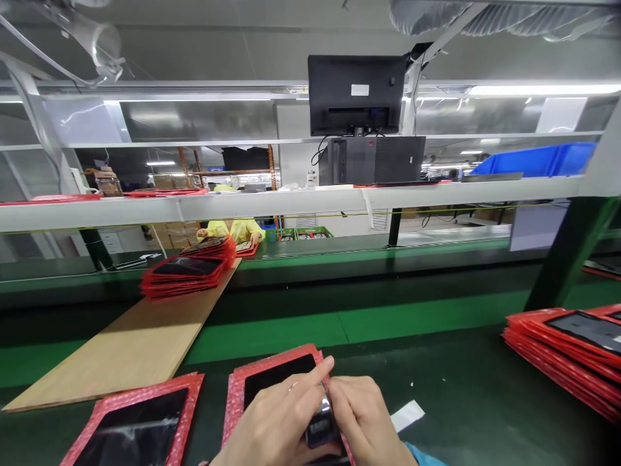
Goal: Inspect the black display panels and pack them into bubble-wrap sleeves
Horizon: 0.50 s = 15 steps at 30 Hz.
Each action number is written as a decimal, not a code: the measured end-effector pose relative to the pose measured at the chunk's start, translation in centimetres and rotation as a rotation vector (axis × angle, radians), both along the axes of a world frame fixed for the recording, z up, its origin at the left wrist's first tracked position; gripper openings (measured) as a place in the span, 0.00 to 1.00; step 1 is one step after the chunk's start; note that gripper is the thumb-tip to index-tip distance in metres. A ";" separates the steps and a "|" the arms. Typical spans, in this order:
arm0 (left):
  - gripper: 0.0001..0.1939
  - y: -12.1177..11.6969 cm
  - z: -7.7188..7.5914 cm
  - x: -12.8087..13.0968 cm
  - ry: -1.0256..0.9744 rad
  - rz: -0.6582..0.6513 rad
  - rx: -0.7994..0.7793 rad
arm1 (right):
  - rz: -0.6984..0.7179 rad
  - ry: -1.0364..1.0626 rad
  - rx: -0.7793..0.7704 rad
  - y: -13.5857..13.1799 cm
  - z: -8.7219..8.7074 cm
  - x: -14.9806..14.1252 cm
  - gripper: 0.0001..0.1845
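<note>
On a dark green counter (460, 388) both hands pinch a small dark device (321, 427) between them: left hand (276, 424) and right hand (363, 421) closed on it, directly over a red-bagged panel (272, 382).

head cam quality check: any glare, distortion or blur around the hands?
Head view: strong wide-angle bend, the white shelf rail bows and the green post leans. Tube-light glare on the upper panels and a sheen on the dark panel in the red bubble bag. Left hand and right hand are slightly soft, cut off by the bottom edge; the small glossy item between them is hard to identify.
</note>
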<state>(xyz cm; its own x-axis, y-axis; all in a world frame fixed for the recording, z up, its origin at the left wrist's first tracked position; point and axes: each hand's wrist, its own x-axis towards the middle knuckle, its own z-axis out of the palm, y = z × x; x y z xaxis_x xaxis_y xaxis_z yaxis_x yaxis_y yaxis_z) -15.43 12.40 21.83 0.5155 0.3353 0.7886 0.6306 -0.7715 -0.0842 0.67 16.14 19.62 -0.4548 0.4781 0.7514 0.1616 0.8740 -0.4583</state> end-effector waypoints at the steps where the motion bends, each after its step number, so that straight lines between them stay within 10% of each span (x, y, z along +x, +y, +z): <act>1: 0.26 0.0 -0.2 -0.1 0.011 0.008 0.001 | 0.004 -0.034 -0.115 -0.2 0.2 0.1 0.23; 5: 0.40 -0.4 -0.9 -0.1 -0.038 0.055 -0.177 | 0.007 -0.131 -0.247 -0.9 1.1 0.9 0.25; 15: 0.28 -2.6 -1.5 0.1 -0.339 -0.048 -0.522 | 0.009 -0.142 0.440 -0.4 1.5 2.1 0.25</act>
